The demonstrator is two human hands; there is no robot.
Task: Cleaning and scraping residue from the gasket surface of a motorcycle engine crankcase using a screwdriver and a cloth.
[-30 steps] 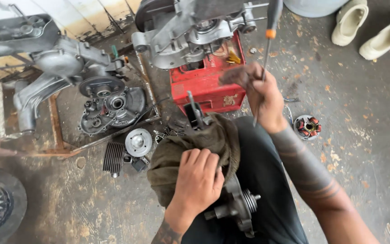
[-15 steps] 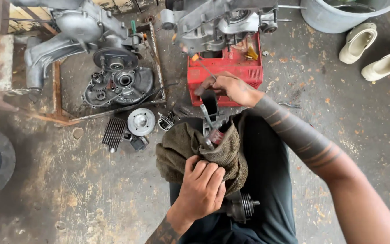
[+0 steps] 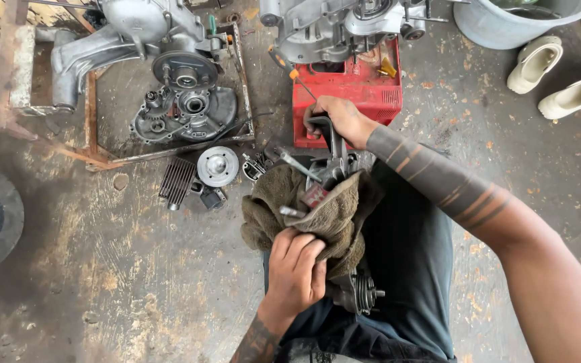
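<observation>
I sit with a metal engine part on my lap, half wrapped in a brown rag. My left hand grips the rag and the part from the near side. Above it, my right hand is closed at the top of a dark metal lever that rises from the part. An orange-handled screwdriver sticks out of that fist toward the upper left. A thin metal rod juts out of the rag.
A red metal box stands just beyond my knees, with a grey engine casing on it. Left of it are an engine block in a rusty frame, a round cover and a finned part. Top right: bucket, two shoes.
My right hand came down from beside the red box, with the screwdriver, onto the lever of the part on my lap. My left hand stayed on the rag.
</observation>
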